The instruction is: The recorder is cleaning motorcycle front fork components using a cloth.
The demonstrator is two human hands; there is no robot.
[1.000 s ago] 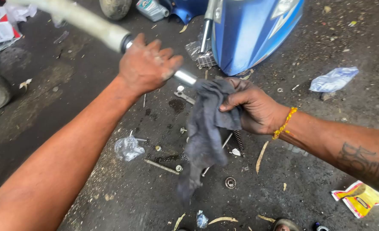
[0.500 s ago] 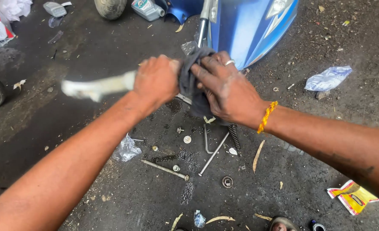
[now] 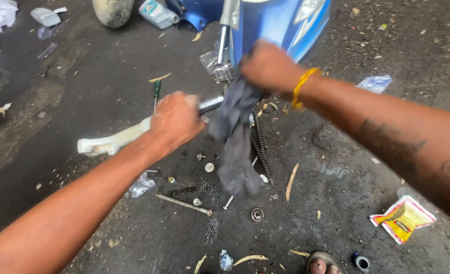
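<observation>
The right hand [image 3: 268,66] has pulled the grey rag [image 3: 235,142] off the metal tube [image 3: 133,134] — fist clenched around it — while the left hand [image 3: 176,119] stays wrapped around that tube, its end now bare.

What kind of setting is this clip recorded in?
Probably a roadside or open-floor scooter repair spot: a blue scooter body stands on oil-stained ground, with a coil spring, a long bolt and a screwdriver scattered below.

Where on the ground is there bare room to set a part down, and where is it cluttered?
Barest: the dark floor left of the left hand, between the green screwdriver and the torn leaf. Some room right of the coil spring, toward the yellow wrapper. Crowded: under the grey rag, bolts and washers around the long bolt.
</observation>
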